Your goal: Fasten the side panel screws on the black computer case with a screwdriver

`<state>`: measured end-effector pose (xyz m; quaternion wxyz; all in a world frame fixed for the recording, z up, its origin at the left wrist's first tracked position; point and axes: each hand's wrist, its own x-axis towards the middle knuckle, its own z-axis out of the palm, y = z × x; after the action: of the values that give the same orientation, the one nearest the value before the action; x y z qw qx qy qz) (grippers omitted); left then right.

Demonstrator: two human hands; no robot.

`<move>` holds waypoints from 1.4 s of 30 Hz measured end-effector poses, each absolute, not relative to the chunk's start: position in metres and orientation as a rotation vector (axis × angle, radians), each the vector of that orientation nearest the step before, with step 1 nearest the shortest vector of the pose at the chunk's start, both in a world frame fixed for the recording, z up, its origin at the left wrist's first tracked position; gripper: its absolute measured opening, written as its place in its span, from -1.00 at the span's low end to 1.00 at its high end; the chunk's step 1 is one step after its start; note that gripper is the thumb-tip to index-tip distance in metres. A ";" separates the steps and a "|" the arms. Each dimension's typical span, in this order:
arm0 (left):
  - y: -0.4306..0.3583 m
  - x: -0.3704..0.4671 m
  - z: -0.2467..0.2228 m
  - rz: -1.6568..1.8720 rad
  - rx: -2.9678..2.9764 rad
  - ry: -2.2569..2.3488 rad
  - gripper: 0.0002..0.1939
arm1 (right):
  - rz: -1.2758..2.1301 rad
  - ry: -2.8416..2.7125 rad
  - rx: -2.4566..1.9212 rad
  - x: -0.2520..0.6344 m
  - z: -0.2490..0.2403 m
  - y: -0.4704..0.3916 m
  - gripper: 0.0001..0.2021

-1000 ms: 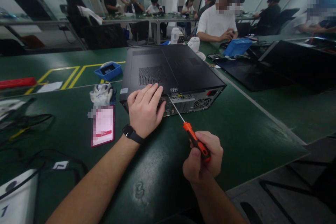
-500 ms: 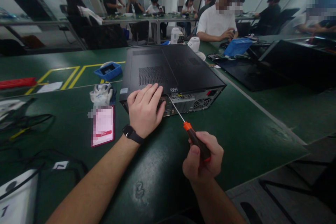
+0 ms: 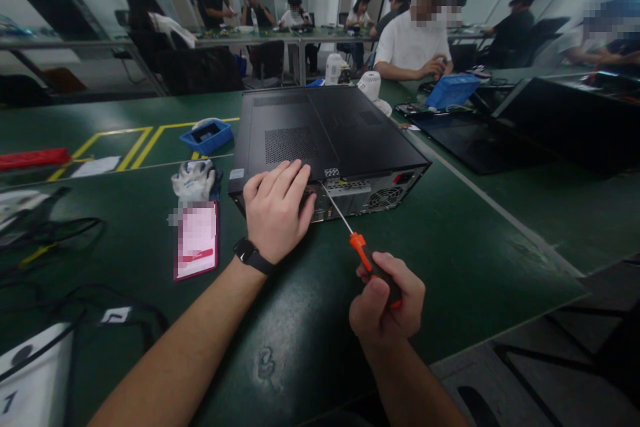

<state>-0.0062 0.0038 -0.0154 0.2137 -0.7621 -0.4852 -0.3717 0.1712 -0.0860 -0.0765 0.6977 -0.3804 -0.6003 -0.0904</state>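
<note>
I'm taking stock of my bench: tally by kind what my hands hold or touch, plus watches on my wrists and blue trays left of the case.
Screwdriver: 1
Computer case: 1
Wristwatch: 1
Blue tray: 1
Total: 4

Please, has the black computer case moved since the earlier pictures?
No. The black computer case shows no visible shift in any direction against the yellow tape.

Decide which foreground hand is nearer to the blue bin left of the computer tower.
Left. The left hand, on the computer tower's edge, is right of the blue bin and closer to the camera; the right hand, gripping the screwdriver, is farther right and closer still.
</note>
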 end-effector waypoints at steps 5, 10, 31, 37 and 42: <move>0.004 -0.006 -0.016 -1.044 -2.123 -1.357 -0.52 | -0.155 -1.357 -0.799 0.169 -0.068 -0.085 -0.66; 0.004 -0.006 -0.016 -1.058 -2.148 -1.379 -0.51 | -0.204 -1.378 -0.828 0.172 -0.070 -0.087 -0.63; 0.003 -0.006 -0.015 -1.074 -2.173 -1.408 -0.48 | -0.172 -1.358 -0.830 0.171 -0.071 -0.086 -0.67; 0.003 -0.007 -0.015 -1.044 -2.159 -1.389 -0.50 | -0.229 -1.375 -0.846 0.170 -0.063 -0.086 -0.64; 0.003 -0.006 -0.016 -1.071 -2.169 -1.400 -0.48 | -0.248 -1.391 -0.919 0.174 -0.072 -0.088 -0.67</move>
<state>-0.0063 0.0030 -0.0156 0.1723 -0.7645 -0.4935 -0.3774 0.1738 -0.0882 -0.0725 0.6656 -0.4069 -0.6159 -0.1100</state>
